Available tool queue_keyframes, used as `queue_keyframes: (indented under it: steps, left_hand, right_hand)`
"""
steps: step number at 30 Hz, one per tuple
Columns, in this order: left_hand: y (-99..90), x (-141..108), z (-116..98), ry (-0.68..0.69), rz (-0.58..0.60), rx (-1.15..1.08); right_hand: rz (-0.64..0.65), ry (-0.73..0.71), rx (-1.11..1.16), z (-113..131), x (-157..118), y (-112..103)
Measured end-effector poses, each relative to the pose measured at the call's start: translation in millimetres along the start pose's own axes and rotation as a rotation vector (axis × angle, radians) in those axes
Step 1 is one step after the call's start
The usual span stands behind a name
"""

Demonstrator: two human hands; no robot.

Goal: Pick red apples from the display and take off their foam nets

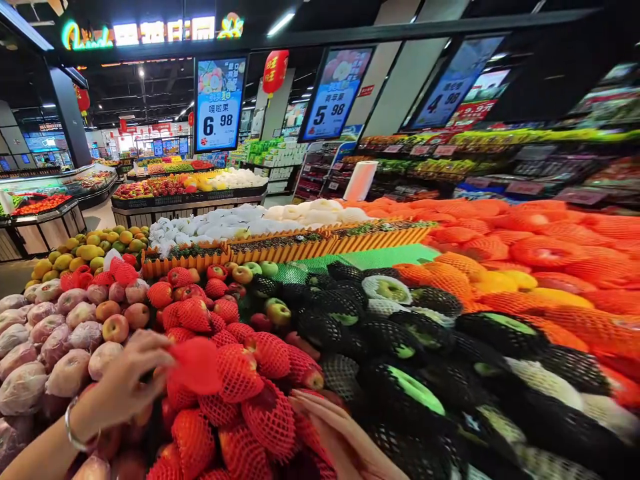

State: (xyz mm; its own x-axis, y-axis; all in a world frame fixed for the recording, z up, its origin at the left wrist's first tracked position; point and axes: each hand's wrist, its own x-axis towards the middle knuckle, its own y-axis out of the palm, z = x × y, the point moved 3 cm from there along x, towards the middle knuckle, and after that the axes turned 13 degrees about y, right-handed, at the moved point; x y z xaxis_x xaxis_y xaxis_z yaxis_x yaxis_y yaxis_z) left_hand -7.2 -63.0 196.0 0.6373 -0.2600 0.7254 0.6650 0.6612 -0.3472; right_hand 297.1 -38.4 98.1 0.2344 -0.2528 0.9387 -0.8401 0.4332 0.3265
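Note:
My left hand (pixel 133 373), with a silver bangle at its wrist, is over the apples at the lower left. Its fingers pinch a blurred red foam net (pixel 197 365). At the bottom centre my right hand (pixel 345 433) has its fingers stretched out and touches the side of the pile of apples in red nets (pixel 270 417). Nothing shows in its grasp. Plastic-wrapped apples (pixel 70 373) lie left of my left hand, and fruit in black nets (pixel 410 393) lies right of my right hand.
Fruit in orange nets (pixel 545 247) fills the right side. An orange corrugated divider (pixel 280 250) crosses behind the apples, with white-netted fruit (pixel 205 230) beyond it. Yellow-green mangoes (pixel 90 253) lie at the left. Price screens (pixel 221 103) hang overhead.

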Motion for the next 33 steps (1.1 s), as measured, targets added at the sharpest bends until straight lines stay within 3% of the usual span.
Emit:
queue_keyframes:
  steps: [3, 6, 9, 11, 13, 18, 20, 22, 26, 29, 31, 33]
  left_hand:
    - [18.3, -6.3, -47.2, 0.11, 0.221, -0.07]
    - [32.8, -11.5, -49.7, 0.004, 0.315, -0.223]
    - [46.9, -16.1, -40.6, -0.103, 0.292, -0.364]
    - [53.9, -17.7, -38.7, -0.152, 0.259, -0.396]
    - [58.9, -17.8, -40.3, -0.198, 0.259, -0.349]
    - [72.3, -15.7, -44.0, -0.267, 0.34, -0.138]
    - [80.0, -16.3, -42.3, -0.25, 0.34, -0.106]
    - [87.0, -18.4, -39.4, -0.22, 0.305, -0.104]
    - [95.4, -24.4, -34.5, -0.141, 0.2, -0.154]
    - [95.1, -26.9, -30.9, -0.054, 0.02, -0.092]
    - [93.6, -27.6, -28.5, 0.018, -0.179, -0.011]
    - [93.7, -28.3, -26.5, 0.087, -0.383, 0.013]
  right_hand:
    - [0.158, -0.082, 0.106, 30.4, 3.0, 22.8]
    - [0.271, -0.023, 0.201, 33.9, -9.3, 42.5]
    - [0.293, 0.133, 0.277, 20.2, -24.5, 54.6]
    - [0.277, 0.239, 0.299, 13.7, -29.5, 58.5]
    - [0.245, 0.234, 0.217, 14.7, -29.9, 58.9]
    - [-0.013, -0.09, -0.072, 25.8, -33.0, 47.9]
    - [-0.048, -0.14, -0.103, 26.7, -37.3, 47.4]
    - [0.031, -0.051, 0.059, 26.3, -39.1, 51.5]
    - [0.116, 0.269, 0.529, 20.5, -41.8, 63.2]
    - [0.083, 0.327, 0.555, 5.6, -52.4, 67.8]
    - [0.051, 0.337, 0.483, -6.5, -62.1, 68.0]
    - [0.115, 0.282, 0.372, -10.0, -69.0, 69.4]
